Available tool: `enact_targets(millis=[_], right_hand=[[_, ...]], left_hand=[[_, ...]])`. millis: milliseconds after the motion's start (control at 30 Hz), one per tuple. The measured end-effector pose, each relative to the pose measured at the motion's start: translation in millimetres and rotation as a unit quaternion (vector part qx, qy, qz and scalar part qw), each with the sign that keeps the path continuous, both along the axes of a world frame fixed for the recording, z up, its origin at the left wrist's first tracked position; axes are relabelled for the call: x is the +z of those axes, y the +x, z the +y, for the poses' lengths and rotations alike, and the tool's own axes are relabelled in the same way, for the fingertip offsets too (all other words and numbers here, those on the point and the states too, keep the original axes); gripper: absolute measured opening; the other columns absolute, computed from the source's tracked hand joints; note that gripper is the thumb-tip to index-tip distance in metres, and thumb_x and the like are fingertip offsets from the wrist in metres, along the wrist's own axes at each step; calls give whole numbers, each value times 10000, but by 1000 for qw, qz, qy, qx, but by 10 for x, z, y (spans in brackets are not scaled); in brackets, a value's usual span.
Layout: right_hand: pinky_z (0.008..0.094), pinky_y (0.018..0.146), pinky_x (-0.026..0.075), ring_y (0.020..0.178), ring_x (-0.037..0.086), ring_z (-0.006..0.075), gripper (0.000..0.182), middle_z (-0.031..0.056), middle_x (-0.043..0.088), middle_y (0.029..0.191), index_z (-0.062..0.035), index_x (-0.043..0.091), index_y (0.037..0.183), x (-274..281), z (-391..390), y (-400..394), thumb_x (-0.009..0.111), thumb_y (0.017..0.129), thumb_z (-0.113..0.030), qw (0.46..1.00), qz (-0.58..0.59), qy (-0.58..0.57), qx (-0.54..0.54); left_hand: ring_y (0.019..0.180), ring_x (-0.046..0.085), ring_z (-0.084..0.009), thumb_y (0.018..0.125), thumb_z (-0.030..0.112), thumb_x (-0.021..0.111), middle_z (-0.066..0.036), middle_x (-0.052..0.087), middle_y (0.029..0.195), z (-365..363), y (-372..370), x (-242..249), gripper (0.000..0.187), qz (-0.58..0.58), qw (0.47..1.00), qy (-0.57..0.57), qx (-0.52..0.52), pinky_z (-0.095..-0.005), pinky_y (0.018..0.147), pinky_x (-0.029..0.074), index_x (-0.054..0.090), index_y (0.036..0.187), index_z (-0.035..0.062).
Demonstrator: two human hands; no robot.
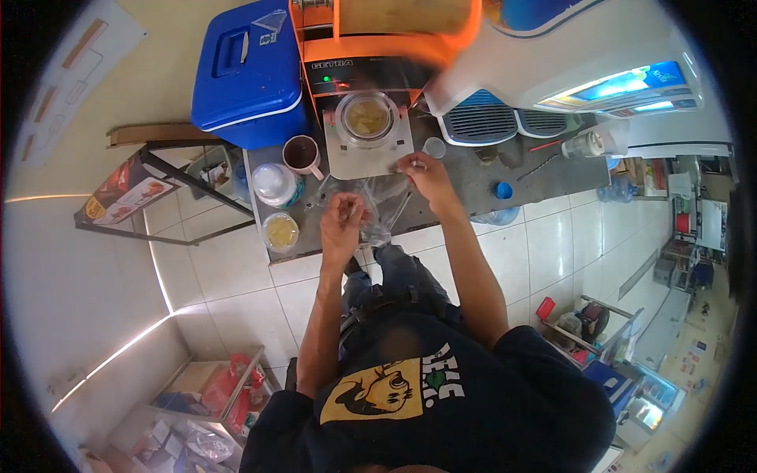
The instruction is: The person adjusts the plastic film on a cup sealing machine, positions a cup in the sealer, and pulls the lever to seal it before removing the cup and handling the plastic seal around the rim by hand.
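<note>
My left hand [343, 225] is closed with its fingers curled at the near edge of the counter, gripping part of a clear plastic bag [380, 206]. The bag hangs crumpled between my hands and partly over the edge. My right hand [426, 177] has its fingertips pinched together beside the front right corner of a metal tray [347, 162]; what they hold is too small to make out. On the tray, in front of an orange and black cup sealing machine [363, 72], sits a clear round cup [368, 118] with pale yellow contents.
A brown mug [302, 154], a white-lidded tub [276, 185] and another yellow-filled cup [281, 232] stand left on the counter. Behind them is a blue cooler box [251, 71]. A small clear cup [434, 147], a blue cap [503, 190] and a drink dispenser [568, 67] are right.
</note>
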State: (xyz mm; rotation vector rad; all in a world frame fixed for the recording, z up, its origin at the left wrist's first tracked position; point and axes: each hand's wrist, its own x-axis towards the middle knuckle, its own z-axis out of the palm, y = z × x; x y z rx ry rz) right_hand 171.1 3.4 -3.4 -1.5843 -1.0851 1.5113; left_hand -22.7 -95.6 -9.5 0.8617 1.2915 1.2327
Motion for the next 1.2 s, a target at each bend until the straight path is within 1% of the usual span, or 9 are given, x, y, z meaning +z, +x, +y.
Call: enact_targets(millis=[400,467,500,567,700,767,967,1100,1200], right_hand=[[307,537,538,660,676,189,491,97,691,786,-2,690,918,142,573,41,617,938,-488,955,261,-131,-55],[347,619,545,728,685,229,441,117,693,811,-12,689,952,-42,581,179,623,943,-448,971,212,-108,-5],[364,663,542,765,687,247,439,127,699,826,-3,688,961,-135,575,192,636,936,-438,995,-80,62,-1],[382,707,538,803,689,266,438,137,705,842,6,687,969,-303,551,208,649,928,-429,904,-359,231,-1],[396,764,514,826,672,303,526,177,708,909,38,645,1074,-785,579,292,689,895,-454,954,-242,171,-54],[398,772,506,851,664,302,554,199,705,944,35,632,1112,-618,650,210,698,886,-467,992,-73,91,-42],[385,816,483,942,627,289,476,178,678,1016,6,621,1127,-263,625,-53,693,905,-408,986,-145,80,8],[408,787,472,870,605,312,212,134,641,940,-21,635,1024,906,656,52,656,912,-200,711,-440,525,-159],[350,737,487,793,616,221,151,102,668,916,-22,674,973,2327,1051,-24,661,912,-159,657,-313,654,-206]], left_hand=[[994,647,-194,924,-5,610,-121,590,1181,796,80,582,111,25,990,135,-11,-301,817,546,601,1034,-5],[1026,640,-221,908,12,635,-150,560,1224,857,-43,547,159,-174,984,-32,-19,-313,822,543,583,1056,-13],[1036,637,-230,903,18,644,-160,550,1239,869,-98,484,177,-238,967,-87,-15,-317,824,542,577,1063,-16],[1099,615,-309,945,204,641,-218,543,1268,851,-172,-39,315,296,943,31,149,-361,887,518,553,1151,-17],[1110,587,-362,975,401,566,-228,535,1279,977,-280,-554,478,429,885,25,179,-399,949,473,528,1236,2],[1120,567,-370,996,504,468,-176,563,1267,1074,-284,-675,559,139,970,-142,137,-428,989,435,511,1294,34],[1185,555,-247,1006,522,438,-58,586,1315,969,-41,-847,583,-348,931,-31,106,-402,1046,399,495,1378,76],[1223,546,-251,1016,531,372,-42,585,1324,931,-15,-791,575,-539,818,-88,181,-437,1104,350,497,1382,105],[1080,624,-194,994,530,440,-18,654,1170,1037,137,-1069,508,-475,861,-37,180,-387,939,498,558,1283,129]])
